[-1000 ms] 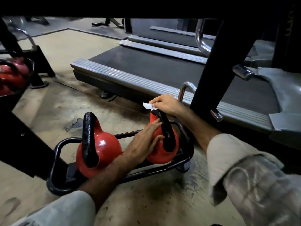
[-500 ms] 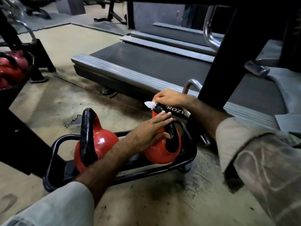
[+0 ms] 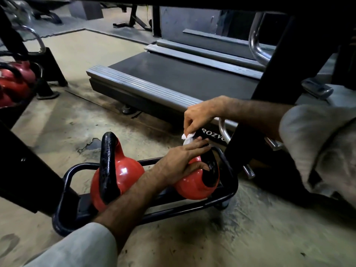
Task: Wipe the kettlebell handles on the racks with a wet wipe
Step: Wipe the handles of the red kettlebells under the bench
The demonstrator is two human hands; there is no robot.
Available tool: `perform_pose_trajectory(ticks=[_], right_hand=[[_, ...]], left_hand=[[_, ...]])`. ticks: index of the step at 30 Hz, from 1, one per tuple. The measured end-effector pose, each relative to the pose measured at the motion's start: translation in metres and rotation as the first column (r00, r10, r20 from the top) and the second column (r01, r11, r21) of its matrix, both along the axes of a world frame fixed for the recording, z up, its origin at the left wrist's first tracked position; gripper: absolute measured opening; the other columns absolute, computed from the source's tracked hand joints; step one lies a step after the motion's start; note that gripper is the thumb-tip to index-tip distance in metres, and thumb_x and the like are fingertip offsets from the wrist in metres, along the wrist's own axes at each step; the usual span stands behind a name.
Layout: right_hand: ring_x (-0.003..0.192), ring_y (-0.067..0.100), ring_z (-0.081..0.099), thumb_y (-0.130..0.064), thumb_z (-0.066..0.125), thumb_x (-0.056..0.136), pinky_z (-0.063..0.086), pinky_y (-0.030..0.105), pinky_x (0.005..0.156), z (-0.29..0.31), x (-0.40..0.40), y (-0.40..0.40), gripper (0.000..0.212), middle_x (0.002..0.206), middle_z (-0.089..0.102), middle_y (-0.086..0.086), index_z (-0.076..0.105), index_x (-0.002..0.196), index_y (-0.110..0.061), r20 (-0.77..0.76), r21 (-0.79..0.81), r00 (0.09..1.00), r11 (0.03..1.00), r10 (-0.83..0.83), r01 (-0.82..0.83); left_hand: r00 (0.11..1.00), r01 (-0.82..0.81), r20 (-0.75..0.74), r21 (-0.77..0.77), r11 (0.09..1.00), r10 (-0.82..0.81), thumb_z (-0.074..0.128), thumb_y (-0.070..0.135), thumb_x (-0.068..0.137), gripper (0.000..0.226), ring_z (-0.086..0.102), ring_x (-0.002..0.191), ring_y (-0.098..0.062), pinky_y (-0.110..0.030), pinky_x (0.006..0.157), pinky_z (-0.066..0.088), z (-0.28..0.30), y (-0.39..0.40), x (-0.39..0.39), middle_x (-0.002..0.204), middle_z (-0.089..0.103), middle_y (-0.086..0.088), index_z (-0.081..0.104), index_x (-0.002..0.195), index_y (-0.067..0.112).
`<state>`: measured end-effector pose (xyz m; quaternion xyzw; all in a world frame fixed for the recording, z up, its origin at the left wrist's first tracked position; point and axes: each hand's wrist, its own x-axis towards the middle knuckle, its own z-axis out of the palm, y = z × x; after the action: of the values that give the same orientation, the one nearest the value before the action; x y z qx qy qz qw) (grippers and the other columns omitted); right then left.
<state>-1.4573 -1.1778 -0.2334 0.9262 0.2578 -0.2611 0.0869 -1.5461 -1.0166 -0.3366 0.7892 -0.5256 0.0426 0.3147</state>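
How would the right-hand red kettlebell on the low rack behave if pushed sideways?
Likely heavy for its size: the right kettlebell looks solid and sits low in the black rack. Its rounded body could rock, though the rails should stop it rolling. The left hand rests on it, probably steadying it while the right hand wipes.

Dim indoor light is seen; glare is thrown off the glossy red kettlebell body (image 3: pixel 126 171), edges are bent by wide-angle distortion, corners darkened.
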Motion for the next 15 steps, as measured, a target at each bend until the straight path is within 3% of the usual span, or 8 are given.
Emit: perform_pose_trajectory(ticks=[4,8,10,12,15], right_hand=[[0.064,0.002,0.057,-0.037,0.062,0.081,0.052,0.029,0.068,0.006,-0.006,-0.005,0.015,0.068,0.068,-0.011,0.075,0.079,-0.029,-0.007,0.115,1.000,0.993,-0.022,0.022],[0.062,0.012,0.060,-0.035,0.054,0.073,0.056,0.039,0.067,-0.011,-0.006,0.010,0.020,0.063,0.067,-0.005,0.070,0.068,-0.026,-0.112,-0.080,0.991,0.994,0.070,-0.080],[0.056,0.013,0.057,-0.032,0.054,0.073,0.055,0.037,0.062,-0.014,-0.007,0.014,0.019,0.060,0.065,-0.002,0.068,0.066,-0.020,-0.141,-0.108,0.986,0.989,0.086,-0.101],[0.062,0.008,0.059,-0.028,0.054,0.077,0.053,0.031,0.066,-0.015,-0.009,0.008,0.019,0.065,0.068,-0.005,0.071,0.072,-0.021,-0.098,-0.003,0.994,0.999,0.043,-0.044],[0.083,0.000,0.065,-0.032,0.057,0.086,0.050,0.023,0.080,-0.023,-0.021,-0.020,0.020,0.090,0.074,-0.016,0.075,0.094,-0.032,0.059,0.310,0.992,0.946,-0.116,0.092]], left_hand=[[1.000,0.002,0.008,-0.018,1.000,-0.002,0.059,0.032,0.092,0.052,0.032,0.141,-0.016,-0.035,0.111,0.037,-0.002,0.000,0.001,0.151,0.038,-0.002,0.046,0.140,0.018],[1.000,0.019,-0.007,-0.041,0.999,-0.019,0.053,0.040,0.091,0.052,0.037,0.138,-0.017,-0.033,0.109,0.038,0.000,-0.001,0.001,0.148,0.041,-0.003,0.049,0.138,0.016],[1.000,0.028,-0.005,-0.044,0.999,-0.028,0.050,0.042,0.092,0.053,0.039,0.137,-0.017,-0.029,0.109,0.037,0.001,-0.001,0.002,0.148,0.042,-0.004,0.050,0.137,0.014],[1.000,0.019,0.002,-0.042,0.999,-0.019,0.050,0.044,0.091,0.055,0.039,0.137,-0.018,-0.029,0.109,0.037,0.000,-0.001,0.002,0.147,0.043,-0.004,0.050,0.137,0.014],[1.000,-0.008,-0.014,-0.060,0.998,0.007,0.053,0.047,0.088,0.058,0.035,0.139,-0.017,-0.031,0.111,0.035,-0.002,-0.003,0.000,0.147,0.043,-0.002,0.051,0.136,0.016]])
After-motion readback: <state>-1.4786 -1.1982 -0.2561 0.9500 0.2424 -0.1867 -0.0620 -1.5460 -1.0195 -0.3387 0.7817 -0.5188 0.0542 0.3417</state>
